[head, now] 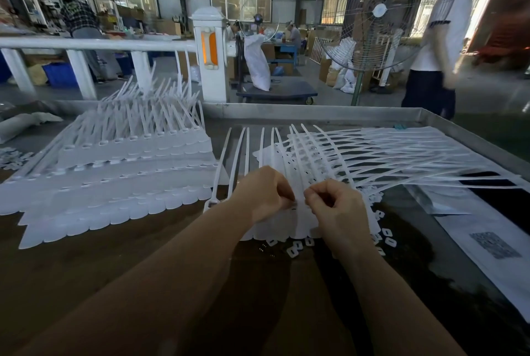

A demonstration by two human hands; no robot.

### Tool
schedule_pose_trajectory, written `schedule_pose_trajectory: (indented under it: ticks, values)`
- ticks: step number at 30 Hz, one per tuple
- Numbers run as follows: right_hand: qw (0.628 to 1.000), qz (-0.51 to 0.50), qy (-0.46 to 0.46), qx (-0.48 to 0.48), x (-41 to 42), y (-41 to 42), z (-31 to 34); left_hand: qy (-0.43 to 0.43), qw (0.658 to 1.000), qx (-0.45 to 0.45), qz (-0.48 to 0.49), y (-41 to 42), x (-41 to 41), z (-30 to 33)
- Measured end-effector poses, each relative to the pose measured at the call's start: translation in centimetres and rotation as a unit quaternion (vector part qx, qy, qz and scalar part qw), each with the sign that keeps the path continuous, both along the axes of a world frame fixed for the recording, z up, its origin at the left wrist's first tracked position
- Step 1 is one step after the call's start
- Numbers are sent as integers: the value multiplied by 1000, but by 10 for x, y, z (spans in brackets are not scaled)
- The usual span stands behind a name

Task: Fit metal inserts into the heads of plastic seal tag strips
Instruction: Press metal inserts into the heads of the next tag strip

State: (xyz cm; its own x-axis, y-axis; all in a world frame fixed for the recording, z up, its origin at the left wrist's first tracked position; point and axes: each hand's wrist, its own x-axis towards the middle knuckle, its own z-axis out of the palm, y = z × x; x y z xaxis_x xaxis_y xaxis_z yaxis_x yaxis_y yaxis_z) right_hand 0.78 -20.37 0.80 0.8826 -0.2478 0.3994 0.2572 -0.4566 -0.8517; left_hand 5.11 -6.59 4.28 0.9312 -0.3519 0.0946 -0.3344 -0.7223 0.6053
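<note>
Left hand (pixel 262 193): fingers curled, pinching the strip (pixel 296 183) head at table (pixel 114 269) centre
Right hand (pixel 334 206): fingertips pinched; insert too small to see
Stack (pixel 114 172): left, apart

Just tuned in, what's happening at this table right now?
A person is working on a sheet of white seal tag strips lying on the metal table. Both the left hand and right hand pinch at one strip's head. A stacked pile of strips sits to the left; small white loose pieces lie nearby.
</note>
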Motion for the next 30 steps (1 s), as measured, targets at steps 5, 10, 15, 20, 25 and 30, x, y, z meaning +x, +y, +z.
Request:
schedule_pose_trajectory:
  ticks: [5,10,15,20,25,30]
  values:
    - [1000,1,-3,-12,-1,0,1,-14,999,47,-17,-2,0,-2]
    - [1000,0,-2,-27,-3,1,0,-11,999,51,-2,-5,1,-5]
    - [1000,2,1,-30,-5,0,0,6,999,39,4,-8,2,-6]
    - [999,3,8,-33,-5,2,1,12,1000,14,14,-6,3,-6]
    - [999,3,12,-36,-5,1,3,30,998,-30,48,-6,7,-5]
    - [999,-1,18,-39,-5,1,3,42,990,-109,85,0,8,-6]
